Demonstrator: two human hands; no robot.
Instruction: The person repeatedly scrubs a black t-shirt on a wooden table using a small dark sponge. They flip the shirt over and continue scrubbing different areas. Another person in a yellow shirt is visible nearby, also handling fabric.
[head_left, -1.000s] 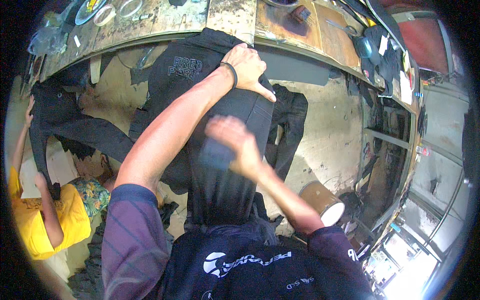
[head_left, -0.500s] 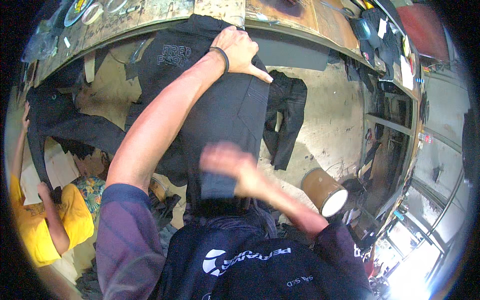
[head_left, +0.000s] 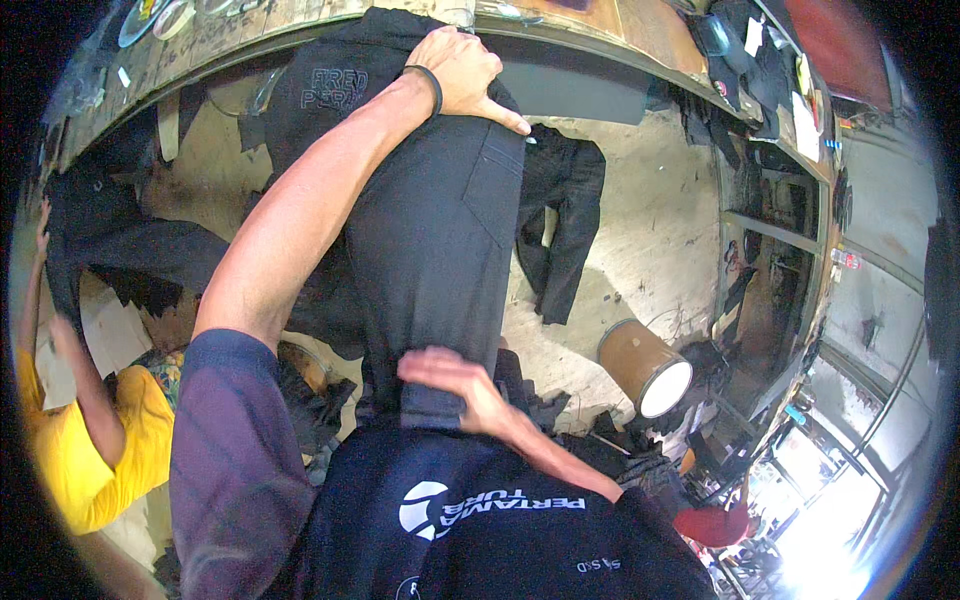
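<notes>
A pair of black trousers stretches from the bench edge down to my lap, with a stitched pocket outline showing near its far right side. At the far end, my left hand grips the cloth, fingers curled over it and thumb stretched out to the right. Closer to my body, my right hand rests flat on the near part of the trousers, its fingers straight and pointing left. To the left of the far end lies dark cloth with outlined lettering.
A wooden bench runs across the far side. More dark trousers lie to the right, near a brown drum. On the left, a person in a yellow shirt handles other dark trousers. Dark garments lie at far right.
My right hand has swept along the trousers toward my body and slowed. The left hand keeps its hold. The whole view has shifted slightly, and the other person's near hand has moved farther away.
</notes>
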